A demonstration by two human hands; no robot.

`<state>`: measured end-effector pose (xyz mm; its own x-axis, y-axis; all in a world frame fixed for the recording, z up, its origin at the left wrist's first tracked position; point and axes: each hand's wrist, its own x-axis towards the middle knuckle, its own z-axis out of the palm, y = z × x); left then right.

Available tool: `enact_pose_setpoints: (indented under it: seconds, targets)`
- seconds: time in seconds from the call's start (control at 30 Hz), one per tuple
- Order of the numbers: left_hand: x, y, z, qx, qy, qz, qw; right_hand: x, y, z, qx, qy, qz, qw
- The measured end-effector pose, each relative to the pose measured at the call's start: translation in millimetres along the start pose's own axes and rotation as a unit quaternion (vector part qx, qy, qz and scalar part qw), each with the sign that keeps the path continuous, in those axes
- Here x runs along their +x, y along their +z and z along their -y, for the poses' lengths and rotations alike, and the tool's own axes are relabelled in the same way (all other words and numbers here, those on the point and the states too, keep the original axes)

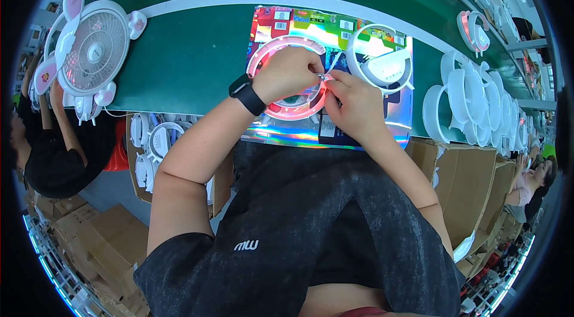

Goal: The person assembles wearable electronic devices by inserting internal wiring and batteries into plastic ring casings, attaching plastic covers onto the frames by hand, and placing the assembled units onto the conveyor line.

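A pink ring-shaped housing (281, 46) lies on a shiny printed sheet (287, 132) on the bench, partly covered by my hands. My left hand (291, 73), with a black watch on its wrist, reaches over the ring. Its fingers are closed in a pinch near the ring's right side. Meeting it there, my right hand (357, 105) has thumb and forefinger pressed together too. Between the fingertips is a small light-coloured piece (323, 77), too small to name. A white ring-shaped housing (382, 72) with a solid lower part rests just right of my hands.
A white fan (94, 48) with pink-eared trim stands at the left. Several white ring housings (472, 102) are lined up at the right. Cardboard boxes (463, 188) sit below the bench edge, one at left holding white parts (161, 141). People work at both sides.
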<state>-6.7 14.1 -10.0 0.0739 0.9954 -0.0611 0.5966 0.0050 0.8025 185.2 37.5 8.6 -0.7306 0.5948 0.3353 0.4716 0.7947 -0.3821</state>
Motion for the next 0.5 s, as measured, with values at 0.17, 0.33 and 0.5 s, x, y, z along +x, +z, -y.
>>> enact_pose_setpoints:
  seconds: [0.17, 0.33, 0.5]
  targets:
    - [1, 2, 2, -0.057, -0.025, 0.015, 0.998, -3, -1, 8, -0.117, -0.017, 0.068, 0.991]
    - [2, 9, 4, 0.01, 0.001, -0.007, 1.0, -16, 8, 1, -0.046, -0.014, -0.001, 0.999]
    - [3, 9, -2, 0.077, 0.005, 0.0, 0.997, -18, 4, 6, -0.045, 0.008, 0.006, 0.999]
